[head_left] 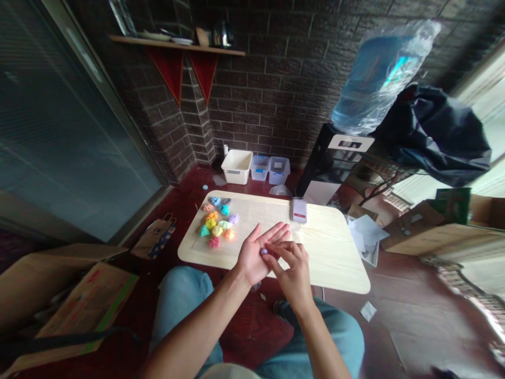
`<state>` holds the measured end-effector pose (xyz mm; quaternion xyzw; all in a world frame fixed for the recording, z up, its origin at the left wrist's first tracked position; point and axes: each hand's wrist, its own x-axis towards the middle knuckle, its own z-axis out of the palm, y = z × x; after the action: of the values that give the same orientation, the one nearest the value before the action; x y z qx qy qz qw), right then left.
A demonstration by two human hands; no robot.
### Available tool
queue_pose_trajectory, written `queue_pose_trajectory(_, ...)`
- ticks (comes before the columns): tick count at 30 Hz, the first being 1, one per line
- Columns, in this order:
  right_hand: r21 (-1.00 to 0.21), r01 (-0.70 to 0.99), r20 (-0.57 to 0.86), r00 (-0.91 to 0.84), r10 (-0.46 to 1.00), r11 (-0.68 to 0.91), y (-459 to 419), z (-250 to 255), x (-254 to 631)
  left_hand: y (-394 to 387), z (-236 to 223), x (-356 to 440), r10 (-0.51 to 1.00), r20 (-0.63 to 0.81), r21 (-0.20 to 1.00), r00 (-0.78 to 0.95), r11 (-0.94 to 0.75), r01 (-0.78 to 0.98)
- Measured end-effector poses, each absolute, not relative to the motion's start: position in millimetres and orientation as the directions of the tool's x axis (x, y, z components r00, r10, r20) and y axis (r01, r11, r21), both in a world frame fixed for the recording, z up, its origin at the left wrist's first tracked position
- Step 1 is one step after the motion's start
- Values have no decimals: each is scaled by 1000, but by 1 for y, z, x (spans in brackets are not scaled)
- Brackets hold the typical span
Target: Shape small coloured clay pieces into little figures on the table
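My left hand (256, 252) lies palm up over the near edge of a low light wooden table (335, 252), fingers stretched out. A tiny pale purple ball of clay (264, 251) rests on that palm. My right hand (292, 266) is beside it, its fingertips pressed on the little ball. Several small coloured clay pieces (218, 221) sit in a cluster on the table's left part, on a pale mat (260, 216). A phone-like box (299, 209) lies at the table's far edge.
Cardboard boxes (67, 300) lie on the floor at left, a paper bag (153, 237) near the table's left edge. Plastic bins (256, 167) stand by the brick wall. A water dispenser (347, 152) and more boxes (442, 226) stand at right.
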<state>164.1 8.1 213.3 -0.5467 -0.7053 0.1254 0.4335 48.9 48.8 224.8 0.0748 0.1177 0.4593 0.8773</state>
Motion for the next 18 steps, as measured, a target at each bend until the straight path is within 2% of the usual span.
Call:
queue_pose_trajectory(5,-611,695,475,-62,878,380,12,209,166,55,222,51,818,-161,282,552,574,-769)
queue_pose_trajectory(7,-639,669,474,-46,880,379,15,208,166,58,223,53,817,-177,291,549,577,-763)
queue_pose_trajectory(9,-722,589,450,-1,893,364,20,206,167,63,223,53,810,-192,302,555,586,-752)
queue_pose_trajectory(11,-841,439,389,82,918,317,25,202,171,72,221,50,807,-198,360,556,587,-725)
queue_pose_trajectory(14,-988,73,153,246,957,139,33,190,182,96,204,44,866,-246,696,435,470,-543)
queue_pose_trajectory(15,-994,-89,34,299,954,63,36,185,186,106,194,42,901,-269,842,341,392,-370)
queue_pose_trajectory(18,-880,-470,-259,360,896,-66,41,169,200,136,154,41,913,-346,911,214,382,-158)
